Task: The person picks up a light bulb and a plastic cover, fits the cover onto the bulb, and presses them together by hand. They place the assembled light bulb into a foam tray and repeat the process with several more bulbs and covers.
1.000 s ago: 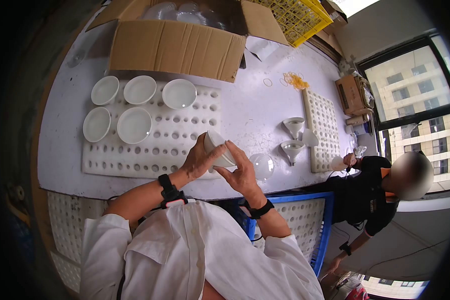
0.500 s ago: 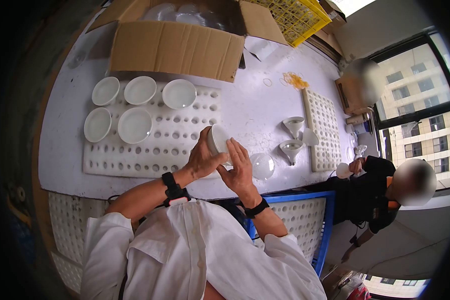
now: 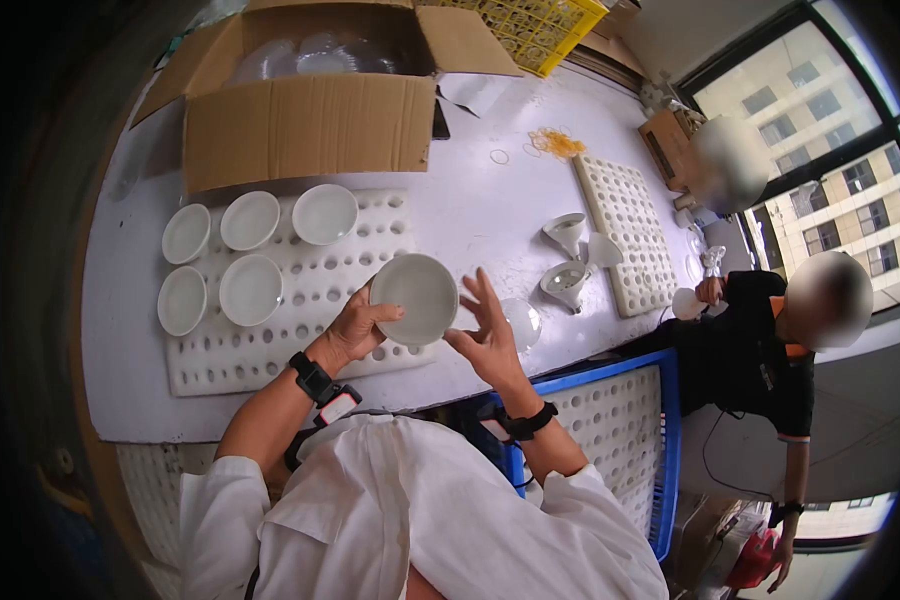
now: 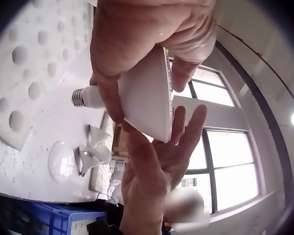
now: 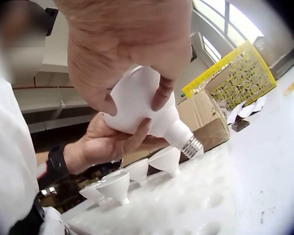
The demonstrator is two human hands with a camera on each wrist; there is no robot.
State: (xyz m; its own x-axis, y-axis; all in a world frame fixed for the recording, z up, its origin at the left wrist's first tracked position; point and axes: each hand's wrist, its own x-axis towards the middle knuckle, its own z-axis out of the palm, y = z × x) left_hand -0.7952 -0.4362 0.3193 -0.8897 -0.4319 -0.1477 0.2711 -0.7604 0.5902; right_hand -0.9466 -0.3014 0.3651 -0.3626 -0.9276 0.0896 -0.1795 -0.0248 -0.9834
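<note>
A white reflector bulb [image 3: 417,300] with a metal screw base [image 5: 191,147] is held over the table, its round face turned up toward the head camera. My left hand [image 3: 358,328] grips it from the left, thumb over the rim and fingers round the cone [image 4: 147,98]. On the other side, my right hand [image 3: 490,335] touches the bulb near its rim, with several fingers stretched out and spread. Left of the hands, several similar white bulbs [image 3: 251,290] stand face up in a white foam board [image 3: 310,345] full of holes.
An open cardboard box [image 3: 310,130] with clear covers stands at the back. Right of the hands are a clear dome [image 3: 521,325], several bulb housings [image 3: 564,284], another foam board [image 3: 625,235] and rubber bands [image 3: 557,143]. A blue crate [image 3: 670,450] and another person [image 3: 750,350] are at the right.
The bulb has turned from side-on to face up. My right hand's fingers have spread away from it, while my left hand keeps its grip. The head view has shifted.
</note>
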